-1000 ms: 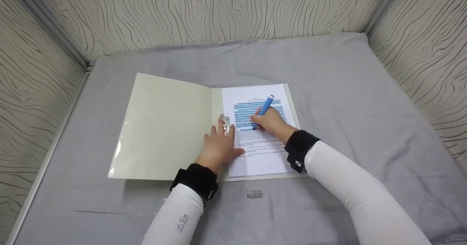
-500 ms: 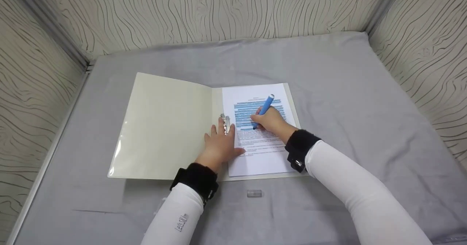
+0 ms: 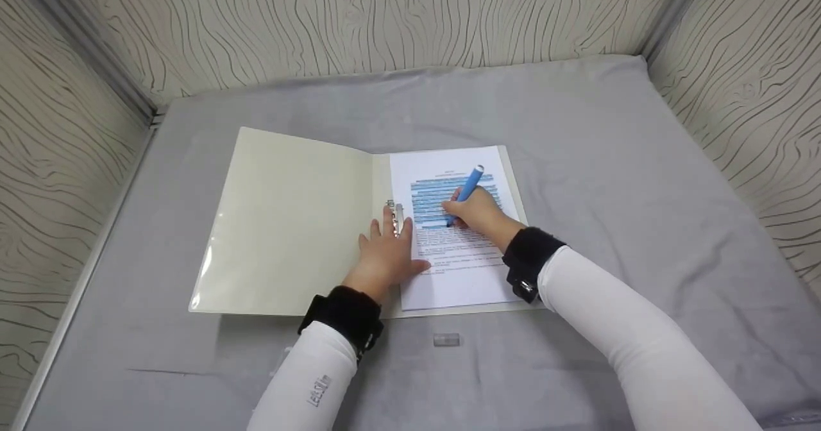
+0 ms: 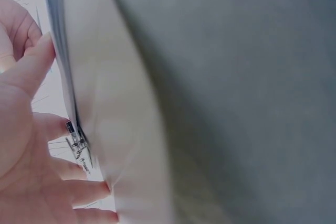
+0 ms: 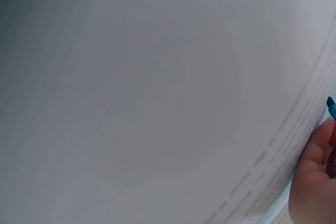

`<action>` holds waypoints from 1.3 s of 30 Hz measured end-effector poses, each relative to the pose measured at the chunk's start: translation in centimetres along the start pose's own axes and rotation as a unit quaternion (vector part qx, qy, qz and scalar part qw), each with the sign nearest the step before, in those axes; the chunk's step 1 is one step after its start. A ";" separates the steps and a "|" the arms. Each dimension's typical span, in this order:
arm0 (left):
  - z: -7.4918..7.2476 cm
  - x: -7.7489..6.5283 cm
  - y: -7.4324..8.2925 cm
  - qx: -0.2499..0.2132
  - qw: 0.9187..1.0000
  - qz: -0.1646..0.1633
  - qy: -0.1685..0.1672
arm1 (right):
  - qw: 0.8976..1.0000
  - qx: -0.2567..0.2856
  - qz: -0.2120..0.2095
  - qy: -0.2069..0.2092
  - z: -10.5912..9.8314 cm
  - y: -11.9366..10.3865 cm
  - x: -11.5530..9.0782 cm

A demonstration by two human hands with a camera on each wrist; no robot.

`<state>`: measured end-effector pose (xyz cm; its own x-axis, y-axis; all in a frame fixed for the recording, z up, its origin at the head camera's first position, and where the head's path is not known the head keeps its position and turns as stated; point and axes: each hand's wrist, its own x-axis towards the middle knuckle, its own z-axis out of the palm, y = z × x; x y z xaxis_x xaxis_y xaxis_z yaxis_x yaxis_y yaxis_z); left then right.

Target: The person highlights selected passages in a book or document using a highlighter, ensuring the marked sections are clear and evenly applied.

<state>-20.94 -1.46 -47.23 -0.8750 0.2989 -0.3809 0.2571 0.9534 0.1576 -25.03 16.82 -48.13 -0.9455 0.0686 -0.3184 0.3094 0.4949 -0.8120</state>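
Observation:
A blue highlighter (image 3: 471,184) is pinched in my right hand (image 3: 480,211), its dark tip down on a printed sheet (image 3: 462,290). The upper lines of print on that sheet are covered with blue strokes. The sheet lies in the right side of an open cream ring binder (image 3: 288,226). With fingers spread, my left hand (image 3: 385,254) rests on the binder's spine side, beside the metal clip (image 3: 399,216), its thumb on the sheet's left edge. The right wrist view has the highlighter's tip (image 5: 331,102) at its right edge.
A small grey translucent piece (image 3: 446,340), perhaps a cap, lies on the grey cloth (image 3: 609,161) in front of the binder. The binder's left cover stands slightly raised off the cloth. Wood-patterned walls (image 3: 397,20) close in the back and sides.
My right hand and the highlighter have slid slightly to the right across the sheet. The left hand and binder have stayed in place.

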 end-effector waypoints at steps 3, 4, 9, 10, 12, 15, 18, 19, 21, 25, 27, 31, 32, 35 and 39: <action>0.0 0.0 0.0 0.000 1.000 0.000 -0.001 | 1.000 0.006 -0.003 0.002 0.0 0.1 0.0; 0.0 0.0 0.0 -0.001 1.000 0.000 -0.001 | 1.000 0.009 -0.003 0.002 0.0 0.1 0.0; -0.1 -0.1 -0.1 -0.002 1.000 0.002 -0.004 | 1.000 0.019 0.006 0.003 -0.1 0.2 0.0; -0.1 0.0 -0.1 -0.003 1.000 0.003 -0.004 | 1.000 0.019 0.006 0.001 -0.1 0.2 0.0; 0.0 0.0 -0.1 0.001 1.000 0.003 -0.005 | 1.000 0.016 0.006 0.001 -0.1 0.2 0.0; 0.0 0.0 -0.1 0.005 1.000 0.004 -0.002 | 1.000 0.010 0.003 0.000 -0.2 0.2 0.0; 0.0 -0.1 -0.1 0.006 1.000 0.004 0.002 | 1.000 0.007 0.001 0.001 -0.2 0.1 0.0; 0.0 -0.1 -0.1 0.005 1.000 0.004 0.003 | 1.000 0.008 -0.001 0.001 -0.2 0.2 0.0; -0.1 -0.1 0.0 0.002 1.000 0.003 0.004 | 1.000 0.008 -0.002 0.000 -0.2 0.2 0.0; -0.1 -0.2 0.0 0.000 1.000 0.002 0.004 | 1.000 0.009 0.001 -0.003 -0.3 0.3 0.0; -0.2 -0.2 0.0 0.001 1.000 0.002 0.005 | 1.000 0.010 0.007 -0.002 -0.4 0.4 0.0; -0.2 -0.4 0.0 -0.001 1.000 0.002 0.005 | 1.000 0.011 0.011 -0.001 -0.5 0.4 0.0; -0.2 -0.4 0.0 -0.001 1.000 0.003 0.005 | 1.000 0.010 0.010 0.000 -0.5 0.5 0.0; -0.2 -0.4 0.0 -0.002 1.000 0.004 0.005 | 1.000 0.010 0.008 0.000 -0.5 0.5 0.0; -0.2 -0.3 0.0 0.000 1.000 0.005 0.005 | 1.000 0.006 0.013 0.003 -0.5 0.5 0.1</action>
<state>-20.72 -1.57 -46.94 -0.8763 0.3089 -0.3696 0.2669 0.9501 0.1614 -24.97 17.55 -48.33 -0.9376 0.0863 -0.3369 0.3353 0.4817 -0.8096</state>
